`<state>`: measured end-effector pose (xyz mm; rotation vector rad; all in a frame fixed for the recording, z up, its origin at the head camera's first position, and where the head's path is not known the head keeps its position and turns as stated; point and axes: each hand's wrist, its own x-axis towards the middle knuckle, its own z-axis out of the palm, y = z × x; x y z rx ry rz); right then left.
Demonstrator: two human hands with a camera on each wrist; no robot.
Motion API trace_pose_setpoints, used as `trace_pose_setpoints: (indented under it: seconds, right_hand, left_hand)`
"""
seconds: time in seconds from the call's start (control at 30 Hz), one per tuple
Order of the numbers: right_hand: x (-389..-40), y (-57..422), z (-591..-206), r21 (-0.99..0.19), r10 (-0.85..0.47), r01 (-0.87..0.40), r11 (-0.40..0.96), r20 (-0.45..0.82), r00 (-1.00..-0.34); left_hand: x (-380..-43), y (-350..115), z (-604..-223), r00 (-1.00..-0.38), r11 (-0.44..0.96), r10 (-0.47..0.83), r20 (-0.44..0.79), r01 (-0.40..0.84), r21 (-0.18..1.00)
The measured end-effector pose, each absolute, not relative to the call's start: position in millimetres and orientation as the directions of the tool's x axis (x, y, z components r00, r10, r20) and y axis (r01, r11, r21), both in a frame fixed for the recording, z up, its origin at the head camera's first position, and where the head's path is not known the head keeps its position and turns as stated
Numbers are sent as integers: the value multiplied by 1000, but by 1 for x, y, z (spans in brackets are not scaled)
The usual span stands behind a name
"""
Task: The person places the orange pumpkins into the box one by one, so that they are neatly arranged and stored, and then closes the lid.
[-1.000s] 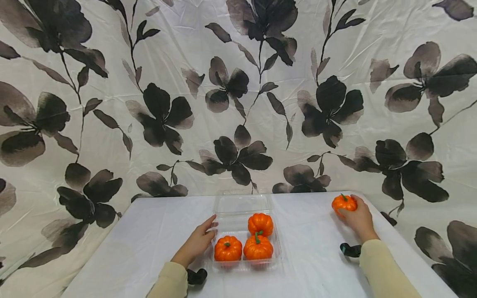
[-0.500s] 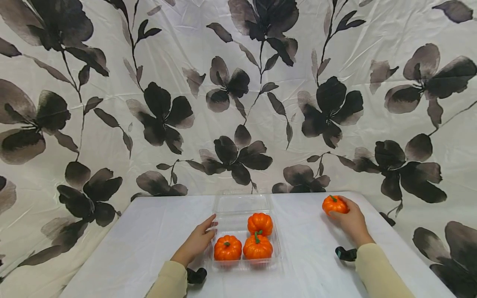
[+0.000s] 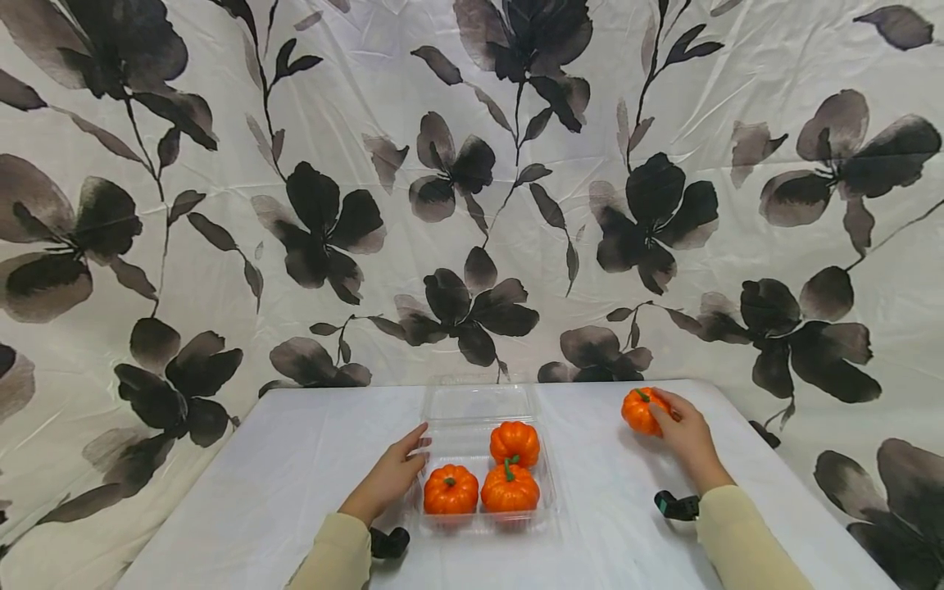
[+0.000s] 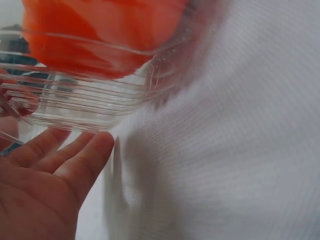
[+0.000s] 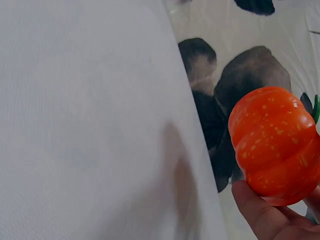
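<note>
A clear plastic clamshell container [image 3: 457, 524] sits on the table with its lid [image 3: 479, 403] folded back. Inside lie three small orange pumpkins: one at front left [image 3: 451, 490], one at front right [image 3: 510, 490], one at back right [image 3: 515, 443]. The back left part holds no pumpkin. My left hand [image 3: 392, 475] touches the container's left side with fairly straight fingers, also visible in the left wrist view. To the right, my right hand [image 3: 687, 434] grips another orange pumpkin [image 3: 638, 410] with a green stem, held over the table; the right wrist view shows its speckled side.
A white cloth covers the table [image 3: 590, 508]. Behind it hangs a pale curtain [image 3: 560, 270] with dark flowers, close to the table's back edge. A black wrist device shows at each sleeve.
My right hand has moved left with the pumpkin, toward the container. My left hand stays at the container's side.
</note>
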<state>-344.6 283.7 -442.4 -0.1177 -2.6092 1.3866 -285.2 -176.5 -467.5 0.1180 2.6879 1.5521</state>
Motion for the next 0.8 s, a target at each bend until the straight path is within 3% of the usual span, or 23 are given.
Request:
trace_pose_setpoints:
  seconds: [0.17,0.8]
  right_hand:
    - [-343,275,-438,-831,116,-49,555,135,-984]
    - [-329,241,-416,-939,-53,-90,333,76,-996]
  left_hand:
    - [-286,-177,-467,-997,499,82,17,56,865]
    - [-287,-180,-470,-994,489,108,30,79,868]
